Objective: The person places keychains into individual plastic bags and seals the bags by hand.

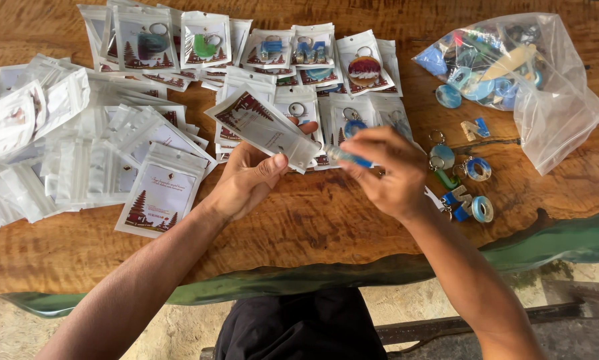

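i see the wooden surface (326, 220) under heaps of white packets (79, 140), then a clear bag (553, 100) of keychains. above its middle, my left hand (246, 180) pinches a white pouch (263, 127); right hand (386, 170) fingers grip a blue keychain (349, 157) at its mouth.

Both forearms are bare, without sleeves, watch or rings, above dark black trousers (303, 327).
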